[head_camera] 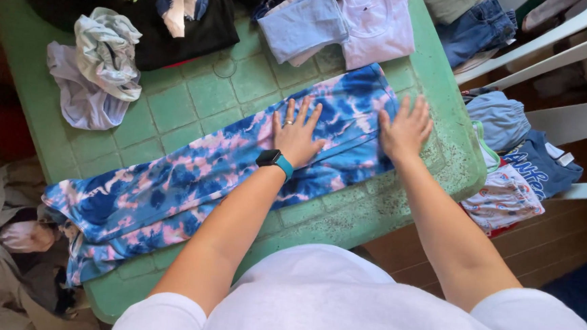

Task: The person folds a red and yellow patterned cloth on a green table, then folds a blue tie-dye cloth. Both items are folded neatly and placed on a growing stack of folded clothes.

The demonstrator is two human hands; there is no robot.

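Fingers spread wide, the left hand (295, 136) and right hand (404, 130) press flat on the soft blue-pink tie-dye cloth garment (197, 179) — limp, light, likely best gripped at its hem — stretched diagonally across the green plastic table (196, 98) toward its right edge.

Both hands flat on tie-dye garment (191, 179): left hand (296, 136), right hand (405, 130), green table (195, 101).

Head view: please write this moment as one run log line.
left hand: flat on tie-dye garment | right hand: flat on its end | surface: green table
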